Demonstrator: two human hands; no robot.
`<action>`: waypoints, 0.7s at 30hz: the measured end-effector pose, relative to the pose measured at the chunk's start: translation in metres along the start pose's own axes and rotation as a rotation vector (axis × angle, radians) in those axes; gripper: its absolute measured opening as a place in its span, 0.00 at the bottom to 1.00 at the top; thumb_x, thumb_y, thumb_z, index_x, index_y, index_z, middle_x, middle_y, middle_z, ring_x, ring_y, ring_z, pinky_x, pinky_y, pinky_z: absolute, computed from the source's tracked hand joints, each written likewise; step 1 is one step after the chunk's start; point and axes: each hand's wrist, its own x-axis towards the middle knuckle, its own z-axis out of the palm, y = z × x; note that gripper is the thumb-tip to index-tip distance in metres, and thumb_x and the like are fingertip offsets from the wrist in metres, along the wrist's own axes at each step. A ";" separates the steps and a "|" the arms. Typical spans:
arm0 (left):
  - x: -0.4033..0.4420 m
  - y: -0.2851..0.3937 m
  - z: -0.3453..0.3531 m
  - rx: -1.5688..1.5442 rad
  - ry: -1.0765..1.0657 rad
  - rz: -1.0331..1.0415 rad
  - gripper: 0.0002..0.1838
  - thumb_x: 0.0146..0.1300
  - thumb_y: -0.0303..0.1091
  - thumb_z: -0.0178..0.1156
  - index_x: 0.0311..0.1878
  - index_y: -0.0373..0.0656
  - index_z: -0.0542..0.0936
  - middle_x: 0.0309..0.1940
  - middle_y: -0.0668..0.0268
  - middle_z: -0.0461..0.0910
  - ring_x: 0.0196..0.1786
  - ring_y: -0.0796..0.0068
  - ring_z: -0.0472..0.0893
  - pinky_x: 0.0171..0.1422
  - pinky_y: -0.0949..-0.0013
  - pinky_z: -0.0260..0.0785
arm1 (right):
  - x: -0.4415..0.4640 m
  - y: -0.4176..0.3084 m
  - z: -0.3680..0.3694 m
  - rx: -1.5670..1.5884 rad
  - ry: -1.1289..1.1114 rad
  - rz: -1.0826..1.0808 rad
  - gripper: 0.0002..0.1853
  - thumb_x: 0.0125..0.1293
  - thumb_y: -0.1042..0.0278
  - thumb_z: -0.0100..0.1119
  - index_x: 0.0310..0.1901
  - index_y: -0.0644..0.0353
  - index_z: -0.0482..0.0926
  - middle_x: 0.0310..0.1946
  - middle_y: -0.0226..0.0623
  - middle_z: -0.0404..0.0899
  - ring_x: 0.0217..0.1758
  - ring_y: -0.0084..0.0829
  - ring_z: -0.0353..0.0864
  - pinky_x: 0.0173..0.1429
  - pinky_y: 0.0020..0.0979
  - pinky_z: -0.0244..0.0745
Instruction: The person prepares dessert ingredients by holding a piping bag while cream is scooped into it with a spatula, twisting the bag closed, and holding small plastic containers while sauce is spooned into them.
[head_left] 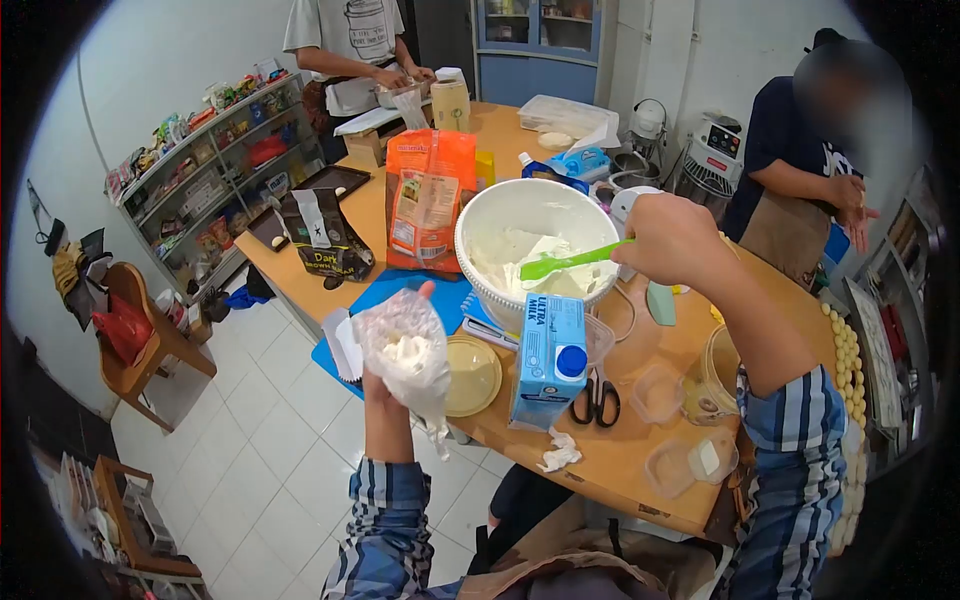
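At 3 o'clock in the white tub (482, 288), dipped the green spatula (575, 261) into the cream (550, 247) with the right grip (672, 238) clamped on its handle. At 8 o'clock from the tub, supported the plastic bag (402, 328) with the left grip (378, 388) wrapped around it. For clean scooping, required a shallow blade angle, a modest load and a steady bag. Looked thick, white and unevenly smeared in the tub; crumpled, translucent and partly filled at the bag.
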 end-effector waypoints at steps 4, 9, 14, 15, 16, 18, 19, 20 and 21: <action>0.018 -0.018 0.003 -0.008 0.050 -0.124 0.24 0.66 0.47 0.49 0.57 0.40 0.69 0.65 0.52 0.59 0.49 0.63 0.77 0.48 0.59 0.76 | 0.010 0.015 0.021 0.173 -0.050 0.040 0.17 0.49 0.55 0.63 0.27 0.65 0.81 0.25 0.46 0.80 0.31 0.41 0.81 0.36 0.39 0.75; 0.023 -0.032 0.016 0.060 0.202 -0.106 0.25 0.63 0.49 0.53 0.55 0.39 0.70 0.54 0.53 0.73 0.41 0.66 0.81 0.40 0.64 0.79 | 0.009 0.036 0.054 0.420 -0.036 0.027 0.17 0.51 0.58 0.65 0.24 0.70 0.81 0.12 0.43 0.73 0.16 0.28 0.72 0.24 0.31 0.67; 0.021 -0.030 0.017 0.087 0.163 -0.136 0.24 0.65 0.46 0.50 0.58 0.40 0.68 0.60 0.54 0.67 0.49 0.65 0.78 0.47 0.62 0.77 | 0.010 0.041 0.082 0.569 -0.091 0.009 0.20 0.51 0.50 0.64 0.23 0.63 0.82 0.17 0.44 0.76 0.22 0.36 0.76 0.29 0.37 0.69; 0.020 -0.027 0.003 0.061 0.083 -0.152 0.24 0.67 0.45 0.49 0.60 0.39 0.67 0.63 0.56 0.63 0.53 0.63 0.76 0.52 0.59 0.74 | 0.011 0.041 0.089 0.586 -0.067 -0.011 0.21 0.51 0.49 0.64 0.23 0.64 0.82 0.17 0.44 0.76 0.21 0.35 0.76 0.29 0.37 0.69; 0.019 -0.026 -0.003 0.035 0.004 -0.164 0.25 0.68 0.44 0.47 0.62 0.38 0.65 0.67 0.57 0.60 0.58 0.62 0.74 0.58 0.56 0.72 | 0.011 0.041 0.094 0.642 -0.076 0.007 0.21 0.51 0.50 0.64 0.22 0.64 0.82 0.17 0.44 0.76 0.21 0.34 0.76 0.29 0.37 0.69; 0.018 -0.025 -0.008 0.053 -0.016 -0.175 0.24 0.67 0.43 0.48 0.62 0.38 0.65 0.65 0.57 0.63 0.57 0.62 0.74 0.58 0.56 0.72 | 0.009 0.039 0.100 0.752 -0.093 0.034 0.22 0.51 0.50 0.64 0.22 0.66 0.81 0.16 0.44 0.76 0.21 0.33 0.75 0.29 0.36 0.69; 0.017 -0.024 -0.009 0.062 -0.025 -0.177 0.24 0.67 0.42 0.48 0.62 0.37 0.65 0.64 0.57 0.64 0.57 0.62 0.74 0.58 0.57 0.72 | 0.007 0.038 0.101 0.779 -0.078 0.049 0.20 0.52 0.52 0.65 0.21 0.66 0.80 0.14 0.38 0.73 0.19 0.28 0.71 0.25 0.33 0.65; 0.018 -0.024 -0.012 0.078 -0.036 -0.178 0.24 0.67 0.42 0.48 0.62 0.37 0.65 0.63 0.57 0.65 0.58 0.62 0.74 0.58 0.57 0.71 | 0.006 0.036 0.102 0.806 -0.064 0.062 0.19 0.53 0.55 0.66 0.21 0.67 0.79 0.12 0.33 0.70 0.16 0.23 0.66 0.21 0.29 0.60; 0.018 -0.024 -0.012 0.096 -0.046 -0.177 0.24 0.67 0.42 0.47 0.62 0.37 0.65 0.63 0.57 0.65 0.58 0.62 0.74 0.58 0.57 0.71 | 0.006 0.033 0.102 0.835 -0.051 0.071 0.18 0.54 0.58 0.66 0.20 0.67 0.79 0.10 0.28 0.67 0.13 0.18 0.62 0.17 0.25 0.56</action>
